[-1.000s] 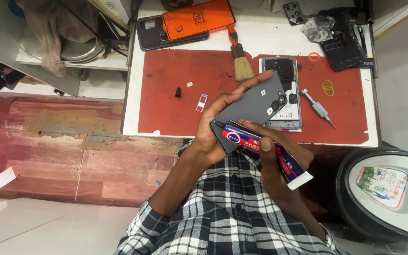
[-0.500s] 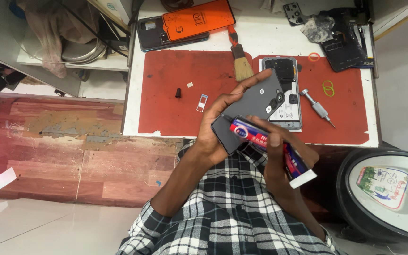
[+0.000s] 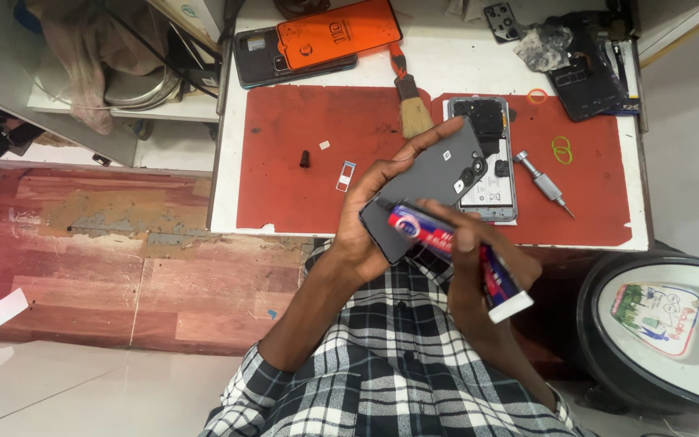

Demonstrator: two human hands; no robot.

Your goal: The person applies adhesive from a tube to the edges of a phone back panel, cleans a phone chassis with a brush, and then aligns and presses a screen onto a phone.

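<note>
The left hand (image 3: 366,235) clamps the dark grey phone back cover (image 3: 434,182) above the bench edge while the right hand (image 3: 467,243) pinches the red-and-blue glue tube (image 3: 455,247), whose nozzle should, I judge, hug the cover's rim steadily.

Setting: small phone-repair workshop. White bench (image 3: 624,129) carries a red work mat (image 3: 285,162). On the mat: opened phone (image 3: 491,174) with internals exposed, brush (image 3: 414,109) left of it, precision screwdriver (image 3: 544,182) right of it. Behind the mat: orange screen-protector pack (image 3: 337,32), dismantled phone parts (image 3: 584,65).
</note>
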